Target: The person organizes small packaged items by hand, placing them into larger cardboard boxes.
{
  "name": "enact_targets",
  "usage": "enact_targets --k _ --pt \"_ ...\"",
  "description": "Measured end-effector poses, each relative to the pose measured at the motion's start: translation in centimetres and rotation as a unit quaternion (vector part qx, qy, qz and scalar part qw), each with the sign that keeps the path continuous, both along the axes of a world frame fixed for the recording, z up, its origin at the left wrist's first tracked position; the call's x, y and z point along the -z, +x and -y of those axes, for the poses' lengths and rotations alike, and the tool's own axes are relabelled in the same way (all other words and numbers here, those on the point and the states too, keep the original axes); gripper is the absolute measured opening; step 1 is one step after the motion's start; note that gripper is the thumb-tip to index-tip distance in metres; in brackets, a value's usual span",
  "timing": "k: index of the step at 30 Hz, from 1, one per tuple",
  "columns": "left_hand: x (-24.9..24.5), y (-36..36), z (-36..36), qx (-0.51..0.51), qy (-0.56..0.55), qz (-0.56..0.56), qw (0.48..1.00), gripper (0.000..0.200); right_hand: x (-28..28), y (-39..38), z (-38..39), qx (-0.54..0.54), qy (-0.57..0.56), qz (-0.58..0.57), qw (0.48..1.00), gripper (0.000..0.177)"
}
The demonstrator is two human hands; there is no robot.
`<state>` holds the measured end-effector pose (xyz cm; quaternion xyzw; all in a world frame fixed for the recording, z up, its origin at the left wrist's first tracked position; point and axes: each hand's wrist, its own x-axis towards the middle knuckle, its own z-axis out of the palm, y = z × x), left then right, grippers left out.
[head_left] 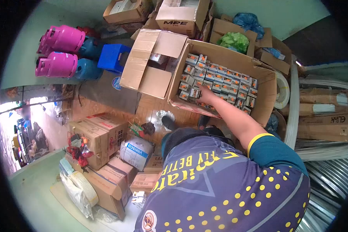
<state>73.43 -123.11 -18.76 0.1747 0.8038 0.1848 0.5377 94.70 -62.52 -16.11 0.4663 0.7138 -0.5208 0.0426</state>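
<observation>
Reaching forward and down, the right hand point(206, 94) ends a bare arm held almost straight, running out from a teal sleeve point(272, 149) with a yellow cuff. The wrist is level and the fingers point(200, 92) point into the open carton point(267, 83), which stands on the floor just ahead of the person's shoes. The fingertips rest on the small orange-and-white boxes point(224, 81) packed in tight rows inside, at the near left corner of the carton. Whether the hand is gripping one box or only touching the row, I cannot tell, since the fingers cover it. The left hand is out of view. A second carton point(150, 62) with its flaps open lies just beside, and two pink gas cylinders point(60, 52) stand well apart at the wall.
</observation>
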Motion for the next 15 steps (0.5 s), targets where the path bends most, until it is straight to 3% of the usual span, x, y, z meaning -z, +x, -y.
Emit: enact_targets --k 3,5,8,10,11,12,13,14,15 --pt "0.3 -0.8 1.7 0.017 -0.033 -0.009 0.999 0.047 -0.2 0.7 -0.2 0.022 0.086 0.038 0.995 0.093" --pt "0.7 -2.8 1.8 0.019 -0.03 -0.004 0.999 0.047 -1.8 0.0 0.3 0.12 0.223 0.009 0.967 0.077" --pt "1.2 -7.1 0.3 0.007 -0.006 0.015 1.0 0.048 -13.4 -5.8 1.1 0.177 0.395 -0.18 0.883 0.05" --pt "1.7 -10.8 -1.7 0.007 0.018 0.033 0.999 0.048 -14.7 -12.8 1.7 0.208 0.261 -0.319 0.887 0.026" --pt "2.2 -12.7 -2.8 0.004 0.03 0.045 0.999 0.048 -15.4 -16.3 1.4 0.194 0.196 -0.337 0.9 0.024" --pt "2.2 -14.7 -4.2 -0.007 0.039 0.062 0.997 0.048 -13.3 -19.9 -0.3 0.161 0.136 -0.254 0.944 0.037" --pt "1.9 -16.7 -6.2 -0.02 0.046 0.08 0.996 0.048 -10.3 -23.4 -1.9 0.147 0.127 -0.169 0.966 0.046" --pt "-2.1 -17.8 -9.0 -0.056 0.033 0.097 0.993 0.047 -7.2 -26.1 -3.5 0.132 0.117 -0.085 0.981 0.057" --pt "-1.6 -20.4 -9.2 -0.06 0.03 0.09 0.994 0.042 -5.2 -27.5 -4.8 0.122 0.078 0.041 0.989 0.07"
